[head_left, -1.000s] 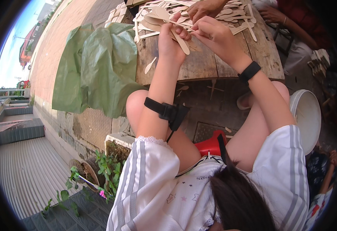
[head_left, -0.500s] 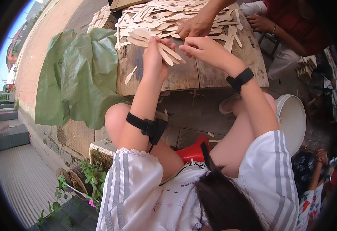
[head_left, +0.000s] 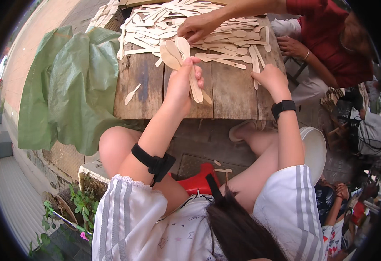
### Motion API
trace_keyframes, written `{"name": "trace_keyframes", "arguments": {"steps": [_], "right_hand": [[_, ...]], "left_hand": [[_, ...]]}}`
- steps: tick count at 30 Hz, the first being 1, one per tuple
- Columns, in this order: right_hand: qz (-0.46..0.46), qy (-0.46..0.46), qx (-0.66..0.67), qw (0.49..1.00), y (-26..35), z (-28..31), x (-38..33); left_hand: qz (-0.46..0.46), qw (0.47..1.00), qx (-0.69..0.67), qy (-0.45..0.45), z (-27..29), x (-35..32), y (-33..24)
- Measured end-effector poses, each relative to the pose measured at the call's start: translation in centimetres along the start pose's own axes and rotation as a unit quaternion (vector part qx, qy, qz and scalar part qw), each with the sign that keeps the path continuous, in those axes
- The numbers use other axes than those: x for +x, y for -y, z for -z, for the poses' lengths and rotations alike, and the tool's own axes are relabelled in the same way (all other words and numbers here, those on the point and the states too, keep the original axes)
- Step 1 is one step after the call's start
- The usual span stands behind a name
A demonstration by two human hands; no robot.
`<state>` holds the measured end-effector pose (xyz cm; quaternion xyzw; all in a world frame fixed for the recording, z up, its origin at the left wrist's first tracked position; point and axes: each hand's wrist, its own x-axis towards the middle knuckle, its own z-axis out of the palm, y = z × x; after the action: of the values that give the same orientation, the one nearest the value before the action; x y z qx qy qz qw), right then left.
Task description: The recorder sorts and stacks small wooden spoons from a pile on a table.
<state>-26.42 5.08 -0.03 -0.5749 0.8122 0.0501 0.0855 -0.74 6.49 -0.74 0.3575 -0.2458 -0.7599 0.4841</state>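
My left hand (head_left: 182, 85) is closed around a small bundle of flat wooden spoons (head_left: 183, 47), bowls pointing up and away from me, handles sticking out below the fingers. It is held above the near part of a plank table (head_left: 145, 78). Farther right, my right hand (head_left: 272, 80) is closed, its thumb and fingertips pinching at a wooden spoon (head_left: 255, 63) lying lengthwise by the table's right side; the fingers partly cover the contact. A broad heap of loose wooden spoons (head_left: 229, 41) covers the far half of the table. One single spoon (head_left: 132, 94) lies apart at the left.
A co-worker's hand (head_left: 197, 28) reaches into the heap from the right; the person wears a red shirt (head_left: 319, 30). Green sheeting (head_left: 68, 87) hangs over the table's left edge. A white bucket (head_left: 316, 150) stands by my right leg, and something red (head_left: 195, 182) is between my legs.
My right hand has moved right, from beside the left hand to the spoons at the table's right. The bundle in my left hand is tilted more upright. The co-worker's hand has shifted left.
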Motion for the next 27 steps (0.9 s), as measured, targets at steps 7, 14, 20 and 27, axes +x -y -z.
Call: {"name": "trace_keyframes", "arguments": {"steps": [7, 14, 20, 27], "right_hand": [[0.03, 0.008, -0.001, 1.0, -2.2, 0.6, -1.0], [0.136, 0.126, 0.38, 0.906, -1.6, 2.2, -2.8], [0.149, 0.311, 0.565, 0.749, 3.2, 1.8, -6.1], [0.165, 0.347, 0.542, 0.747, 3.2, 1.8, -5.9]], "left_hand": [[0.006, 0.999, -0.027, 0.03, -0.9, -0.4, 1.2], [-0.012, 0.999, -0.008, 0.042, -2.6, -0.1, 2.6], [0.064, 0.99, -0.012, 0.128, -3.1, -0.3, 2.0], [-0.002, 0.995, 0.077, 0.069, -3.4, 0.3, 2.7]]}}
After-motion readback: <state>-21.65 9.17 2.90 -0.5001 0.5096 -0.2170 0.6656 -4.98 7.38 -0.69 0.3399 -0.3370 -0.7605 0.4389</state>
